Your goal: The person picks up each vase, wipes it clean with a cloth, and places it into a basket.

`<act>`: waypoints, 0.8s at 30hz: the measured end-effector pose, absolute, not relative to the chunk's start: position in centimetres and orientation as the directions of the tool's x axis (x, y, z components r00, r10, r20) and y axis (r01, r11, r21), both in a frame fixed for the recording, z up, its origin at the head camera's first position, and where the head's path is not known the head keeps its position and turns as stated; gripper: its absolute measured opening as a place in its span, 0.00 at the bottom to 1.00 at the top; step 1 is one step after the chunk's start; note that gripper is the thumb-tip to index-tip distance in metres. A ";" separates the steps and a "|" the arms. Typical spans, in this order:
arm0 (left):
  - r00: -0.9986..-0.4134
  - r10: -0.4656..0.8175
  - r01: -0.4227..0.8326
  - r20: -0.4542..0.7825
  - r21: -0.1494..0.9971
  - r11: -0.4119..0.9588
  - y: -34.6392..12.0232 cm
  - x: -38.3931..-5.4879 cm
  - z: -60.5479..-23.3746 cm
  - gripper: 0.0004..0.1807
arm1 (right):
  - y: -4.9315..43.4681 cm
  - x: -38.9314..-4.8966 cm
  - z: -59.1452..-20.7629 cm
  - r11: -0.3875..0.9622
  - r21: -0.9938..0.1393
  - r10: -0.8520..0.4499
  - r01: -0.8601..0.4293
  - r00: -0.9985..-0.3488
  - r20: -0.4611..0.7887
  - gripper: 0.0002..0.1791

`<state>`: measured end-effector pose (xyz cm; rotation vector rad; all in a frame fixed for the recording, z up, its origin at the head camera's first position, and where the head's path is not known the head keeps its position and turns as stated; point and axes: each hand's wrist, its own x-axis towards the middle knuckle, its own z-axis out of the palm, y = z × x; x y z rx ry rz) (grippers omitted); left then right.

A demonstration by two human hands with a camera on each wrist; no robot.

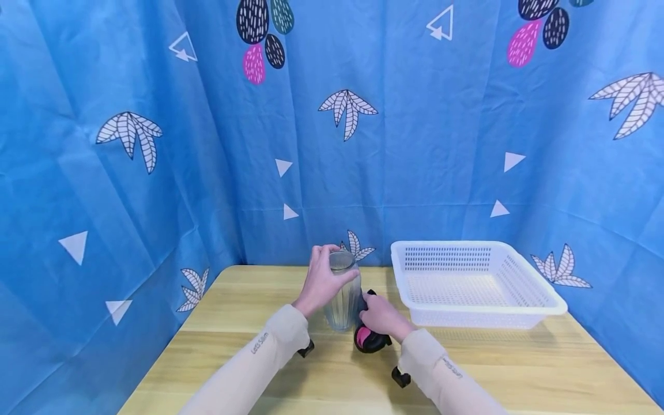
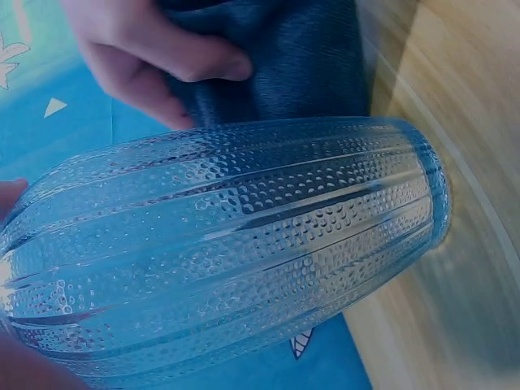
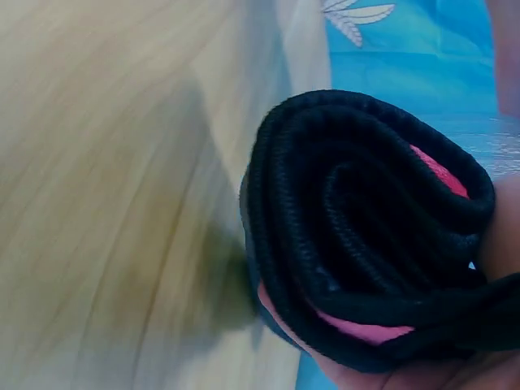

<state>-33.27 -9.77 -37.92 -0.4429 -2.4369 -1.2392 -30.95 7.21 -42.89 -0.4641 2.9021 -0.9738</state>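
Note:
A clear ribbed glass vase [image 1: 342, 305] stands upright on the table, its dimpled sides and narrower base showing in the left wrist view. My left hand [image 1: 321, 282] grips it near the rim, thumb in front and fingers at the far side. Just right of the vase, my right hand [image 1: 384, 316] holds a rolled-up piece of black fabric [image 3: 366, 236] with pink showing between its layers. The roll's coiled end faces the right wrist camera. In the left wrist view, the roll's dark side lies close behind the glass.
A white perforated plastic basket [image 1: 482, 311] sits at the back right of the wooden table [image 1: 249, 288]. Blue patterned curtains [image 1: 337, 173] hang behind the table and along its sides.

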 end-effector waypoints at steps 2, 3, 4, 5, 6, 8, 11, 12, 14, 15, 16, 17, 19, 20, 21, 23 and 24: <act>-0.876 0.103 0.435 0.471 0.680 0.590 -9.8 -33.2 -37.9 0.40 | 7.2 -30.7 -42.4 0.744 -0.612 -0.282 -0.268 -0.956 0.075 0.32; -0.873 0.101 0.434 0.477 0.666 0.606 -9.8 -33.1 -37.9 0.40 | 7.2 -30.6 -42.2 0.743 -0.614 -0.272 -0.267 -0.958 0.087 0.32; -0.870 0.099 0.433 0.482 0.654 0.620 -9.8 -33.1 -37.8 0.40 | 7.3 -30.5 -41.9 0.742 -0.614 -0.263 -0.268 -0.959 0.102 0.32; -0.869 0.098 0.431 0.485 0.644 0.632 -9.9 -33.1 -37.8 0.40 | 7.3 -30.3 -41.6 0.742 -0.613 -0.254 -0.271 -0.960 0.118 0.31; -0.868 0.097 0.429 0.487 0.640 0.638 -9.9 -33.0 -37.7 0.40 | 7.3 -30.2 -41.1 0.739 -0.616 -0.243 -0.273 -0.961 0.135 0.31; -0.871 0.097 0.426 0.481 0.643 0.636 -9.9 -33.0 -37.5 0.39 | 7.4 -29.9 -40.2 0.741 -0.611 -0.223 -0.280 -0.960 0.169 0.31; -0.880 0.111 0.427 0.462 0.665 0.612 -9.7 -33.1 -37.4 0.38 | 7.6 -29.6 -38.8 0.735 -0.617 -0.196 -0.279 -0.960 0.201 0.32; -0.882 0.117 0.428 0.457 0.670 0.606 -9.7 -33.1 -37.4 0.37 | 7.7 -29.5 -38.3 0.732 -0.623 -0.185 -0.277 -0.960 0.208 0.32; -0.883 0.127 0.432 0.453 0.676 0.597 -9.5 -33.1 -37.4 0.36 | 7.8 -29.6 -37.7 0.728 -0.625 -0.175 -0.282 -0.958 0.228 0.33; -0.883 0.130 0.434 0.452 0.678 0.593 -9.5 -33.2 -37.4 0.36 | 7.8 -29.6 -37.5 0.728 -0.620 -0.170 -0.291 -0.954 0.248 0.33; -0.882 0.132 0.436 0.452 0.678 0.591 -9.4 -33.2 -37.4 0.36 | 7.8 -29.7 -37.3 0.731 -0.611 -0.167 -0.305 -0.947 0.273 0.33; -0.881 0.133 0.439 0.454 0.681 0.586 -9.4 -33.3 -37.5 0.37 | 7.8 -29.7 -37.1 0.730 -0.603 -0.165 -0.322 -0.939 0.303 0.33; -0.877 0.131 0.446 0.463 0.683 0.578 -9.3 -33.3 -37.6 0.38 | 7.8 -29.8 -37.1 0.732 -0.573 -0.166 -0.368 -0.912 0.374 0.34; -0.876 0.129 0.448 0.466 0.684 0.575 -9.3 -33.3 -37.7 0.38 | 7.7 -29.9 -37.2 0.734 -0.557 -0.165 -0.390 -0.897 0.410 0.34; -0.874 0.128 0.451 0.469 0.682 0.575 -9.3 -33.4 -37.7 0.38 | 7.7 -29.9 -37.2 0.734 -0.542 -0.163 -0.409 -0.881 0.444 0.33; -0.866 0.127 0.463 0.483 0.681 0.567 -9.2 -33.5 -37.9 0.39 | 7.7 -30.0 -37.5 0.737 -0.522 -0.163 -0.430 -0.862 0.481 0.33; -0.863 0.127 0.469 0.489 0.680 0.563 -9.2 -33.6 -37.9 0.39 | 7.7 -30.1 -37.7 0.741 -0.515 -0.165 -0.431 -0.860 0.482 0.33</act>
